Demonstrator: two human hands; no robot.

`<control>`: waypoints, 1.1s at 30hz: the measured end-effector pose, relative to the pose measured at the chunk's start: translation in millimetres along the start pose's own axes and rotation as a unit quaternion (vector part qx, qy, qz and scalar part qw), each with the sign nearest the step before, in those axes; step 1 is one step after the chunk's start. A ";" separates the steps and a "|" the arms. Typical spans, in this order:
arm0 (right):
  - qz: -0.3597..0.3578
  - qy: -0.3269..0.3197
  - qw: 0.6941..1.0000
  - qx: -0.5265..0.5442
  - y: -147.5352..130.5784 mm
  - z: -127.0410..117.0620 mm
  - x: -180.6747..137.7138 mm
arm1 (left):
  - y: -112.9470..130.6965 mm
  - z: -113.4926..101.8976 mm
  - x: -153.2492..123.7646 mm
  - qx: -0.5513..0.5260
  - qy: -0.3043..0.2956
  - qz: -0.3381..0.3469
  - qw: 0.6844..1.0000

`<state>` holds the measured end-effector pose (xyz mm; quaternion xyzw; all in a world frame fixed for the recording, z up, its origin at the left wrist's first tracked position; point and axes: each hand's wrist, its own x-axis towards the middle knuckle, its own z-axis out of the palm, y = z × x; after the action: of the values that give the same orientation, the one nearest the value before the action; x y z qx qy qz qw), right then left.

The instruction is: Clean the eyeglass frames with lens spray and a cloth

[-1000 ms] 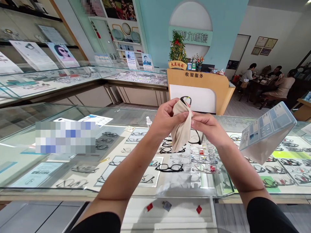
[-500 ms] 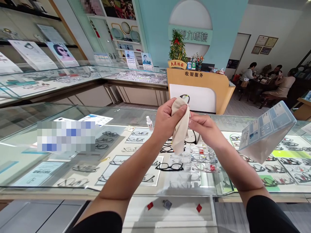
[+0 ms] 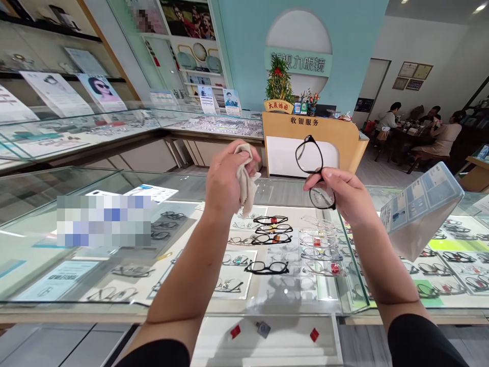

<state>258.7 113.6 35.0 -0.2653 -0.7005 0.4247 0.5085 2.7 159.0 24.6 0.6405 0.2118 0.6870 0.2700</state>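
Observation:
My right hand pinches a pair of black-framed eyeglasses near the bridge, with the frame turned nearly upright, one lens above the other. Bunched in my left hand is a beige cleaning cloth, its loose end hanging down. The cloth and the eyeglasses are apart. Below my hands, on the glass display counter, lies another black pair of glasses. Behind it several dark frames sit in a stacked row, with clear frames to their right.
A tented price card stands on the counter at right. White leaflets lie at left. Below the near edge, an open drawer holds small red and grey pieces. Across the aisle is a wooden cashier desk; several people sit at far right.
My left hand has drawn the cloth off the eyeglasses and moved left. My right hand has shifted right and lifted the eyeglasses, so both lenses now show.

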 end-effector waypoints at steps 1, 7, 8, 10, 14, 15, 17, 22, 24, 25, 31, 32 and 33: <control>0.005 0.001 1.000 -0.001 -1.2 -0.4 -0.1 | 1.8 0.6 -1.4 0.026 -0.002 0.029 0.999; 0.017 -0.032 0.999 -0.040 -9.8 -2.3 -1.8 | 26.4 22.4 -16.4 0.188 -0.019 0.146 0.971; 0.018 -0.043 0.998 -0.041 -11.4 -2.4 -2.3 | 29.0 25.1 -18.2 0.192 -0.037 0.131 0.972; 0.027 -0.058 0.997 -0.041 -14.7 -2.0 -3.3 | 31.8 28.1 -20.7 0.196 -0.061 0.094 0.974; 0.033 -0.065 0.997 -0.033 -18.8 0.2 -4.3 | 32.6 29.1 -22.9 0.191 -0.052 0.062 0.978; 0.028 -0.065 0.997 -0.029 -19.1 0.6 -4.3 | 32.5 29.0 -23.1 0.184 -0.049 0.057 0.980; 0.020 -0.066 0.997 -0.025 -19.2 0.8 -4.1 | 32.0 28.6 -23.1 0.183 -0.052 0.059 0.980; 0.009 -0.055 0.997 -0.058 -18.1 1.2 -4.9 | 27.4 26.8 -22.4 0.224 -0.066 0.123 0.965; -0.023 -0.021 0.994 -0.103 -16.6 2.7 -6.8 | 25.1 25.8 -22.6 0.218 -0.058 0.145 0.963; -0.053 0.013 0.990 -0.132 -15.6 3.6 -8.1 | 24.0 25.3 -23.0 0.212 -0.051 0.161 0.963; -0.252 0.218 0.893 -0.304 -12.0 4.9 -15.7 | 19.6 22.3 -28.7 0.261 0.107 0.171 0.944; -0.260 0.223 0.881 -0.325 -12.0 4.5 -16.3 | 19.0 22.0 -29.7 0.266 0.135 0.165 0.940; -0.263 0.224 0.873 -0.344 -11.9 4.2 -16.6 | 18.4 21.9 -30.5 0.268 0.155 0.165 0.936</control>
<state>261.1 92.9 36.7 -0.3170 -0.7134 -0.0634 0.6217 23.6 124.2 15.0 0.6003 0.3193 0.7304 -0.0650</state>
